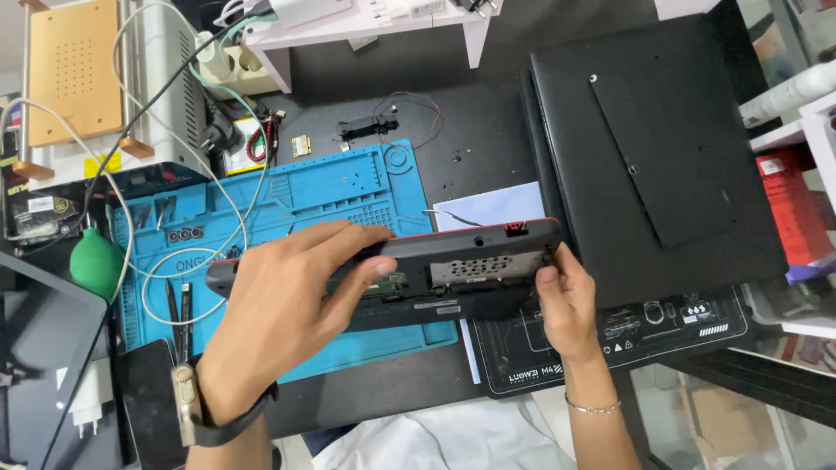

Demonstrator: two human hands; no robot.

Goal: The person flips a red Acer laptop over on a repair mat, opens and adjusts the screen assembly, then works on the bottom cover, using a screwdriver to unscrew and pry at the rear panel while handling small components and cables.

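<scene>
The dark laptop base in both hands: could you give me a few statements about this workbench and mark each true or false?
1. Both hands grip the laptop base, the left hand and the right hand. True.
2. The repair mat beneath is red. False: it is blue.
3. A green rubber bulb lies at the mat's left. True.
4. The wristwatch is on the right wrist. False: the left; the right wears a thin bracelet.

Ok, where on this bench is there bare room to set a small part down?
Bare black bench lies between the white shelf and the blue mat, apart from a few loose bits. The blue mat's upper middle is mostly free. The left edge is crowded with cables, tools and a green blower.
</scene>
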